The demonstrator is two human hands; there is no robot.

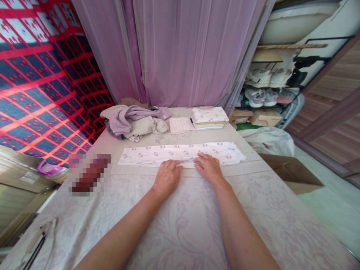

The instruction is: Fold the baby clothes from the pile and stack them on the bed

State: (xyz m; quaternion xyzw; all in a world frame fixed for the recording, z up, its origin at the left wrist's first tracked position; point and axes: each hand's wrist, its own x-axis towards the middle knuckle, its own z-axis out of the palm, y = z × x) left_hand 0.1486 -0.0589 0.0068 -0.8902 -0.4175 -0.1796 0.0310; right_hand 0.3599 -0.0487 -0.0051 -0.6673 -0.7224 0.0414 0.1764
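Observation:
A white cloth (152, 151) with small printed figures lies across the bed, folded into a long, narrow strip. My left hand (168, 176) is at the middle of its near edge, fingers curled and pinching the fabric. A short way to the right, my right hand (208, 168) grips the same edge with bent fingers, the thumb toward the left. Between the two hands the edge is slightly rumpled. The fingertips are partly hidden against the cloth.
Beyond the strip lie a heap of clothes (140, 120), a folded striped cloth (182, 125) and a stack of folded printed cloths (210, 115). A blurred-out red object (91, 174) sits left, cords (36, 247) nearer. An open cardboard box (289, 170) stands right, below shoe shelves.

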